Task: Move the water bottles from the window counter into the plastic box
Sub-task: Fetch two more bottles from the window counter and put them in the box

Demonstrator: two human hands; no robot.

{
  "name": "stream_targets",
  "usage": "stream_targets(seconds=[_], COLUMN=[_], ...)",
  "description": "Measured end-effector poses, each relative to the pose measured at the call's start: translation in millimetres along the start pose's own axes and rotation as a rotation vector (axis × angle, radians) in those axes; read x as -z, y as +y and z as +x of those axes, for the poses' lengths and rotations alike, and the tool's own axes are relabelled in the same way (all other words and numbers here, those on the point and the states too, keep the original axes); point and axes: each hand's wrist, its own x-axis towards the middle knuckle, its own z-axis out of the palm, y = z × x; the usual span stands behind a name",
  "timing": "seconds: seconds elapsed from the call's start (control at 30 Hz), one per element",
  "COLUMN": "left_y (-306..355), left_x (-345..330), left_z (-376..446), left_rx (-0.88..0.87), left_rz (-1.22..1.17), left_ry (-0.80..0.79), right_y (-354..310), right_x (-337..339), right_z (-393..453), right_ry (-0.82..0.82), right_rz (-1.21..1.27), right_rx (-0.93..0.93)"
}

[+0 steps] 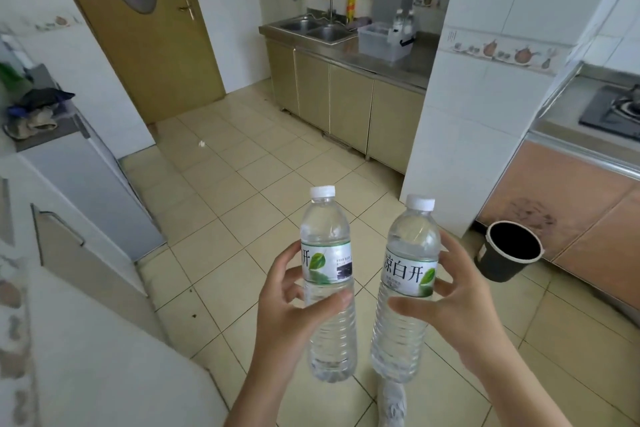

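I hold two clear water bottles with white caps and green-leaf labels upright over the tiled floor. My left hand (294,308) grips the left bottle (327,246) around its middle. My right hand (453,302) grips the right bottle (410,253) the same way. Far across the room, a clear plastic box (382,42) sits on the steel counter beside the sink. Two more bottles (405,22) stand upright in the box at its right end.
A double steel sink (318,28) with a tap lies left of the box. A white tiled pillar (485,114) stands to the right, with a black bucket (509,253) at its foot. A gas hob (613,111) is at right, a wooden door (145,28) at the back left.
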Motion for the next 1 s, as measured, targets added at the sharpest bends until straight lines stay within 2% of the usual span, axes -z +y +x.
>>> stream_targets(seconds=[0.57, 0.8, 1.0], left_y=[18.4, 25.6, 29.5], left_x=[-151.1, -177.4, -181.3], left_z=[274.5, 391.5, 523.7], left_rx=[-0.031, -0.085, -0.085], left_rz=[-0.002, 0.089, 0.119], left_ry=[0.068, 0.044, 0.003], right_y=[-27.5, -23.9, -33.2], right_x=[52.6, 35.5, 1.2], right_z=[312.6, 430.4, 545.5], right_ry=[-0.107, -0.103, -0.042], right_rz=[-0.058, -0.053, -0.049], right_rx=[0.060, 0.046, 0.034])
